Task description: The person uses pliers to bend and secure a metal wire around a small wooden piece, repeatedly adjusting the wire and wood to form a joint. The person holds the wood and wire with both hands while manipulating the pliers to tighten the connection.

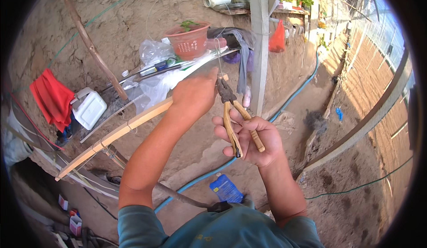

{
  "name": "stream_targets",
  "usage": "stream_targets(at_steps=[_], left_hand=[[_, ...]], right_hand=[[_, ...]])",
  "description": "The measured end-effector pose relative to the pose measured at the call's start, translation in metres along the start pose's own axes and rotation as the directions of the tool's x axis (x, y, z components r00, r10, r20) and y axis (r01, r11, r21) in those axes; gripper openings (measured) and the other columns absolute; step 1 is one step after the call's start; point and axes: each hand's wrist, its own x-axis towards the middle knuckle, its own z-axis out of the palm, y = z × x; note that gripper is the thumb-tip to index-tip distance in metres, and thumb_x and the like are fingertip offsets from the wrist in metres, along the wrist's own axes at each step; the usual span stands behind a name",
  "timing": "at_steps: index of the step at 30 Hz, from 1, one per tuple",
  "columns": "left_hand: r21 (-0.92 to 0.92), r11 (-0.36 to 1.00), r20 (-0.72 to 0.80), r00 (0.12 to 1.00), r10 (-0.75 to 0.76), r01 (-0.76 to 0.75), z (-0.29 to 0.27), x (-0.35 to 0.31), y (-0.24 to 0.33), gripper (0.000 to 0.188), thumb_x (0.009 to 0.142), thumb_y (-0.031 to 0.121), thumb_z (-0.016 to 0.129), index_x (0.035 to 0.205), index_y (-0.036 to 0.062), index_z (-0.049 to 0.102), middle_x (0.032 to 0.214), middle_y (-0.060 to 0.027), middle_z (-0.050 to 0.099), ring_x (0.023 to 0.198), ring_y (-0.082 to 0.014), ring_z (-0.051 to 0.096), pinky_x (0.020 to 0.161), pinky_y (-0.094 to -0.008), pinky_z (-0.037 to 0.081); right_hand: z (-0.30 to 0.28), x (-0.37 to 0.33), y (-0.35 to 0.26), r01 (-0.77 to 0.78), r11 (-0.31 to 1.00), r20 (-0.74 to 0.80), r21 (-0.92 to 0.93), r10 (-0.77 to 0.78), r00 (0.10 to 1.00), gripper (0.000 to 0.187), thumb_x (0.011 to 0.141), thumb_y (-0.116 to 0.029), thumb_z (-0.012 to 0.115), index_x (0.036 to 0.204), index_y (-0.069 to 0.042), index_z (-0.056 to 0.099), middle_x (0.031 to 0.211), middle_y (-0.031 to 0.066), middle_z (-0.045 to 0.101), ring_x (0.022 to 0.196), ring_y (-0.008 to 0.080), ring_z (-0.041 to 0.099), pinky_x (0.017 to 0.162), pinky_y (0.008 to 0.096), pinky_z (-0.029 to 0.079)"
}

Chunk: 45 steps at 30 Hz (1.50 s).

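Note:
My left hand (195, 91) is closed around the far end of a long pale wooden strip (129, 127), which slants down to the lower left. A thin wire (219, 60) rises beside its fingertips, and more wire is wound round the strip lower down. In my right hand (262, 143) is a pair of pliers (227, 95) with dark metal jaws and tan wrapped handles, held slightly apart. The jaws point upward at the wire, right next to my left fingers; whether they bite on it I cannot tell.
Behind my left hand, a shelf bears a terracotta-coloured flowerpot (189, 41) and clear plastic bags. A grey post (259, 47) stands just beyond the pliers. A blue hose (293, 97) crosses the ground, near a blue pouch (226, 189). A white box (90, 110) lies at left.

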Motion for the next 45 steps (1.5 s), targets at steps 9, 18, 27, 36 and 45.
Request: stream_targets(at_steps=[9,18,27,36,45], left_hand=[[0.009,1.000,0.049,0.999,-0.006,0.006,-0.013,-0.005,0.005,0.046,0.095,0.025,0.068,0.137,0.0076,0.061,0.098,-0.0166,0.076,0.091,-0.0364,0.075,0.074,-0.0494,0.060],[-0.019,0.997,0.036,0.996,0.078,-0.078,-0.009,-0.008,0.001,0.049,0.093,0.020,0.071,0.139,0.0079,0.058,0.104,-0.0171,0.076,0.098,-0.0364,0.074,0.078,-0.0485,0.059],[0.016,0.994,0.122,0.987,0.103,-0.105,-0.011,0.002,0.016,0.052,0.097,0.025,0.070,0.143,0.0059,0.055,0.108,-0.0166,0.075,0.101,-0.0357,0.073,0.080,-0.0472,0.059],[0.005,0.991,0.149,0.980,0.129,-0.131,-0.011,0.013,0.029,0.048,0.099,0.026,0.068,0.140,0.0046,0.055,0.103,-0.0186,0.075,0.097,-0.0389,0.073,0.077,-0.0495,0.058],[0.019,0.992,0.137,0.983,0.121,-0.125,-0.003,0.022,0.038,0.043,0.101,0.025,0.065,0.136,0.0023,0.054,0.098,-0.0190,0.075,0.095,-0.0400,0.074,0.073,-0.0529,0.057]], right_hand=[[0.011,0.002,0.004,0.020,0.999,-0.041,0.042,-0.018,0.999,0.031,0.097,-0.013,0.055,0.128,-0.012,0.059,0.120,0.0138,0.069,0.085,0.0239,0.063,0.060,0.0365,0.049],[0.024,-0.018,-0.016,-0.126,0.943,-0.235,-0.308,0.053,0.971,0.018,0.104,-0.019,0.059,0.120,-0.011,0.054,0.105,0.0109,0.067,0.068,0.0186,0.055,0.049,0.0335,0.042],[0.054,-0.033,-0.071,-0.354,0.556,-0.440,-0.752,-0.023,0.898,0.014,0.100,-0.009,0.068,0.103,-0.001,0.056,0.084,0.0107,0.065,0.057,0.0178,0.060,0.042,0.0336,0.044],[0.061,-0.041,-0.085,-0.348,-0.575,-0.172,-0.740,-0.339,0.925,0.016,0.092,-0.008,0.069,0.099,0.003,0.059,0.075,0.0193,0.068,0.071,0.0325,0.074,0.056,0.0459,0.055],[0.023,-0.053,-0.094,-0.335,-0.942,0.338,-0.002,-0.316,0.886,0.013,0.093,-0.014,0.068,0.097,-0.006,0.058,0.088,0.0155,0.062,0.074,0.0319,0.073,0.058,0.0432,0.060]])
